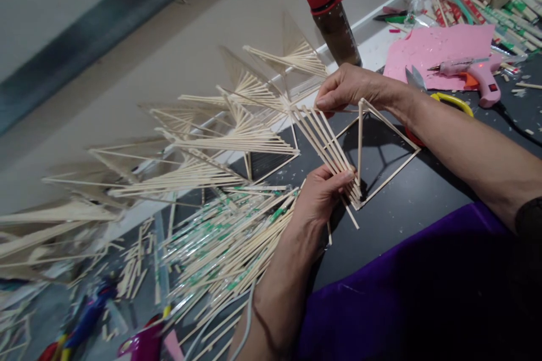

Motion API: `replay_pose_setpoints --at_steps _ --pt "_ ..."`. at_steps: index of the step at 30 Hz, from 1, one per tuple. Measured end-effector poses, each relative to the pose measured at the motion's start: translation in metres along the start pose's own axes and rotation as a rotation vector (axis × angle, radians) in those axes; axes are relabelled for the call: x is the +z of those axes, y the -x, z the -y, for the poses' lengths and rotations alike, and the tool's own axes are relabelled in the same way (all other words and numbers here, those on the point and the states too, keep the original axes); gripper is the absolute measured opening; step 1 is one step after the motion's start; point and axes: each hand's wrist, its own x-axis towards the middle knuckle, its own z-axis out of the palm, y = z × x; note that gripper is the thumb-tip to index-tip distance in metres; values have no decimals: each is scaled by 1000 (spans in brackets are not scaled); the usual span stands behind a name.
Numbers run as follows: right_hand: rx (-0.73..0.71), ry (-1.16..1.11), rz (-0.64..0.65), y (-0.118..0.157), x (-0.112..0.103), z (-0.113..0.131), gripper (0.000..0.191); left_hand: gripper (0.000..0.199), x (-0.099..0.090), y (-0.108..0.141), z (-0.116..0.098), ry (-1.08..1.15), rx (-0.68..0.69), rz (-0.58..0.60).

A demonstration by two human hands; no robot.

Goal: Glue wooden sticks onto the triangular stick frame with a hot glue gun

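Observation:
A frame of thin wooden sticks (392,174) stands on the dark tabletop, with a fan of parallel sticks (324,138) along its left side. My left hand (315,194) is closed around the lower ends of that fan, thumb on top. At the fan's upper end, my right hand (345,87) pinches with thumb and fingertips at a stick end; its inner fingers are partly hidden. Beyond the hands and to the left, several similar fanned stick structures (254,144) are lined up along the wall.
Plastic-wrapped wooden sticks (237,231) are heaped left of my left forearm. A red-capped bottle (336,22) stands behind my right hand. Scissors (451,102) and a pink glue gun (483,76) lie at right, by a pink sheet (440,48). A blue tool (91,310) lies lower left.

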Motion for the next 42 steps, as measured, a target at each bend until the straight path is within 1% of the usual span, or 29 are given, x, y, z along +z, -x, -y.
replay_pose_setpoints --at_steps 5,11,16,25,32,35,42 --pt "30 4 -26 2 1 1 16 30 0 -1 1 -5 2 20" --pt "63 1 -41 7 4 8 26 30 1 -2 1 -11 21 18" --pt "64 10 -37 7 4 10 29 29 -1 -2 2 -21 38 30" --pt "41 1 -44 1 0 -3 16 30 -1 -1 1 -11 0 49" --pt "53 -5 -58 2 2 1 22 30 -1 -1 0 -4 -9 53" --pt "61 11 -47 4 2 5 25 28 -1 -1 1 -21 6 49" --pt "72 8 26 13 -3 15 29 31 -1 0 1 -20 -4 41"
